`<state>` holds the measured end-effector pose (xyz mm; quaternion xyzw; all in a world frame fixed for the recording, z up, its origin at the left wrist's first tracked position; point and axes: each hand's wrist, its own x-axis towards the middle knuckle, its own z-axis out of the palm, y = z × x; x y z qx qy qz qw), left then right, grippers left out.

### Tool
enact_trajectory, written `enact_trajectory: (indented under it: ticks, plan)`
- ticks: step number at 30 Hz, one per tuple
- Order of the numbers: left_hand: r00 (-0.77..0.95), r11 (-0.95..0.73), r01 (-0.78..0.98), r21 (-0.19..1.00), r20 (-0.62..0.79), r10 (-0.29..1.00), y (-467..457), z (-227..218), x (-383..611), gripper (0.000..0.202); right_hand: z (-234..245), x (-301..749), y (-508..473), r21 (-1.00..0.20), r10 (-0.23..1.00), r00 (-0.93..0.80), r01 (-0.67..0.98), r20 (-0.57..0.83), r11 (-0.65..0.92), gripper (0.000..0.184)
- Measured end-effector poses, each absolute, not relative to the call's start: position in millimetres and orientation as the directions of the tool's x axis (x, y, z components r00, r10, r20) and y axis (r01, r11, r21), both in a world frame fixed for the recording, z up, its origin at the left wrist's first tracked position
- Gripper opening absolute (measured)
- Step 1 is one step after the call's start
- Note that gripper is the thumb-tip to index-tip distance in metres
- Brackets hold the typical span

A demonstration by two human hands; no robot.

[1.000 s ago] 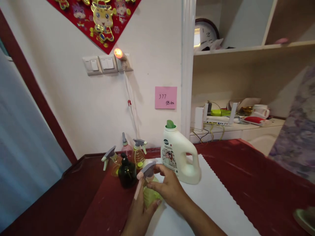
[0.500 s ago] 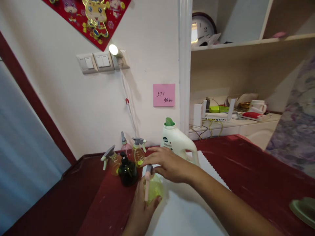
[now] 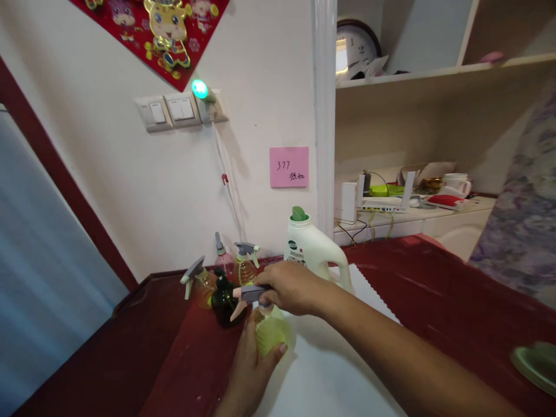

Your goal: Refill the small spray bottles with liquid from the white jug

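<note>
A small spray bottle (image 3: 273,331) with yellow-green liquid stands at the near edge of the bottle group, by a white sheet. My left hand (image 3: 252,364) is closed around its body, thumb at the front. On top, my right hand (image 3: 284,284) grips the grey and pink spray head (image 3: 251,294), whose nozzle points left. Some of the right fingers are hidden behind the head. Just left stands a dark pump bottle (image 3: 225,301). Behind my right hand is a pale green jug (image 3: 315,243) with a handle and an open neck, a green piece showing in it.
More spray bottles stand by the wall: an amber one (image 3: 204,288), a pink one (image 3: 223,260) and a clear yellowish one (image 3: 244,267). A white sheet (image 3: 325,359) covers part of the red tabletop (image 3: 417,289). At right lies a green rounded object (image 3: 538,365).
The spray head has turned, its nozzle swinging from facing me to pointing left. My right hand has closed on the head. The plug-in lamp has gone from white to green.
</note>
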<state>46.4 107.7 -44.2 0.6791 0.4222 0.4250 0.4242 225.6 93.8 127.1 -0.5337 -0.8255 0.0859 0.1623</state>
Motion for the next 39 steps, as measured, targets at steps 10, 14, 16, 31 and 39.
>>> enact_trajectory:
  ticks: [10,14,16,31,39]
  plan:
    - [0.079,-0.152,-0.115,0.982,0.162,0.984,97.5,-10.5,71.5,0.074,130.1,220.8,89.2,-0.266,0.94,-0.299,0.904,0.164,0.334,0.014]
    - [0.071,-0.157,-0.212,0.965,0.175,0.982,101.7,0.4,84.8,0.056,130.1,220.8,88.2,-0.257,0.943,-0.291,0.91,0.161,0.325,0.015]
    - [0.044,-0.19,-0.229,0.955,0.205,0.978,106.8,0.2,88.9,0.056,130.6,220.7,87.4,-0.256,0.942,-0.296,0.909,0.159,0.329,0.016]
    - [0.112,-0.24,-0.107,0.965,0.252,0.961,110.8,-4.4,75.5,0.051,129.0,223.5,88.9,-0.267,0.934,-0.314,0.898,0.17,0.35,0.019]
    - [0.12,-0.281,-0.166,0.945,0.302,0.946,117.1,4.2,85.5,0.057,127.8,223.4,90.2,-0.273,0.937,-0.305,0.899,0.172,0.343,0.018]
